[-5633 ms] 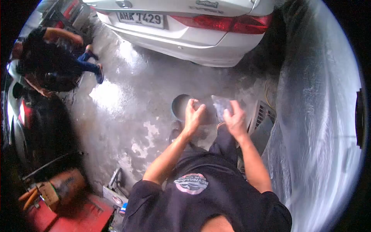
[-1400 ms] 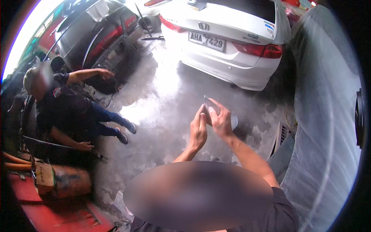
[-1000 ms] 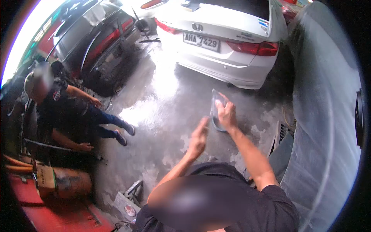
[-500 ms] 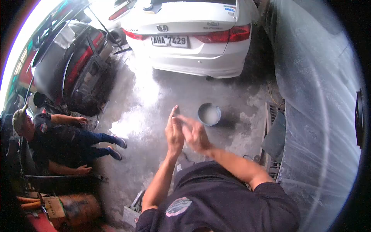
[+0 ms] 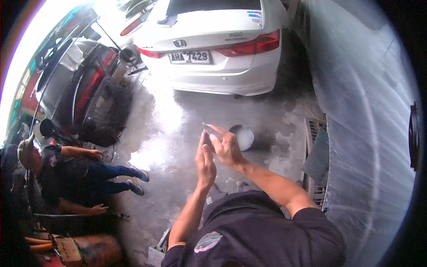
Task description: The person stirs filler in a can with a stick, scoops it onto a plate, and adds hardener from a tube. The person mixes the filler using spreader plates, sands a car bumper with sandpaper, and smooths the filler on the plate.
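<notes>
My left hand (image 5: pixel 206 165) is raised in the middle of the view, with its fingers stretched out and held together. Against its fingertips works my right hand (image 5: pixel 227 147), bent over a thin grey piece (image 5: pixel 209 128) that looks like a small sheet; its exact kind I cannot make out. Just beyond my right hand, a round bucket (image 5: pixel 252 141) stands on the floor with pale, cloudy liquid inside, partly hidden by my fingers.
Ahead is the rear of a white car (image 5: pixel 209 80). A dark car body (image 5: pixel 84 89) stands at the left. Nearby, a person (image 5: pixel 66 171) in dark clothes faces the floor area (image 5: pixel 173 178). Plastic sheeting (image 5: pixel 356 133) hangs at right, beside a slatted rack (image 5: pixel 310 129).
My right hand has slid up to my left fingertips, and a thin grey piece now shows there. My left hand sits slightly lower and further right. The view has shifted a little.
</notes>
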A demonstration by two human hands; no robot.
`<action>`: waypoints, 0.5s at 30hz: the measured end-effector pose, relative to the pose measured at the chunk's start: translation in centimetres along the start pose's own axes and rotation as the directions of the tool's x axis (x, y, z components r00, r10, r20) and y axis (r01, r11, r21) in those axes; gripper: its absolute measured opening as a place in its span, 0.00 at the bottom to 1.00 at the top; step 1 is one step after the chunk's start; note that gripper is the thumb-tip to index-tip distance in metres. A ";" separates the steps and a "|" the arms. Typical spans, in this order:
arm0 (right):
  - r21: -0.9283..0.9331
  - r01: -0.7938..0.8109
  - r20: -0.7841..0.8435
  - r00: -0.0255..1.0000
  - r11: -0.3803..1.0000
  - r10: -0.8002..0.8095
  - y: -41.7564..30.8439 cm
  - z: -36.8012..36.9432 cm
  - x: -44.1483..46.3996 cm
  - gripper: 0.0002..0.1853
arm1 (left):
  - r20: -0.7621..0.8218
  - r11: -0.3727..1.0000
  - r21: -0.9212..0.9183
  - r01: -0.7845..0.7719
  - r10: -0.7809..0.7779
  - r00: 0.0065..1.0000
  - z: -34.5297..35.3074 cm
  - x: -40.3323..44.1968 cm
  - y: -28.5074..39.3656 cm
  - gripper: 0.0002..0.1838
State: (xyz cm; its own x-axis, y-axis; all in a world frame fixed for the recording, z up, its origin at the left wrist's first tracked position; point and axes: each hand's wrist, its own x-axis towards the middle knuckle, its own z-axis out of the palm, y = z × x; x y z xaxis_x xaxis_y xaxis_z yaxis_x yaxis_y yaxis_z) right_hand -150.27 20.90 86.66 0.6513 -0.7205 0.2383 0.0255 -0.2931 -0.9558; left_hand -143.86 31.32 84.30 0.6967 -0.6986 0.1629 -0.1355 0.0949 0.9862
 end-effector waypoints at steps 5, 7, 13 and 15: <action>0.015 0.122 0.056 0.991 0.992 -0.122 1.8 1.6 -2.9 0.22 | -0.009 1.000 0.011 0.001 -0.001 1.000 -1.6 1.7 -2.2 0.33; -0.048 0.063 -0.056 0.996 0.997 -0.066 2.7 0.9 -1.0 0.21 | 0.083 0.989 0.046 0.140 -0.143 0.986 -1.7 0.1 -1.4 0.32; -0.103 -0.056 -0.073 0.996 0.993 0.049 3.8 0.2 1.6 0.20 | 0.064 0.988 0.125 0.086 -0.094 0.993 -4.4 -0.4 -3.8 0.33; 0.064 -0.228 0.155 0.964 0.971 0.216 2.0 3.2 -3.2 0.20 | -0.089 0.993 0.003 0.116 -0.115 0.989 -6.0 -0.1 -4.3 0.33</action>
State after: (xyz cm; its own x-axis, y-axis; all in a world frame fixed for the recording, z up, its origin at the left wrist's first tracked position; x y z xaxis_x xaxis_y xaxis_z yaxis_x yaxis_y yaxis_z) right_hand -149.88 24.58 83.42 0.7509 -0.6604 -0.0037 -0.0750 -0.0797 -0.9940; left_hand -139.08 35.24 80.22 0.7679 -0.6387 0.0501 -0.0562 0.0108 0.9984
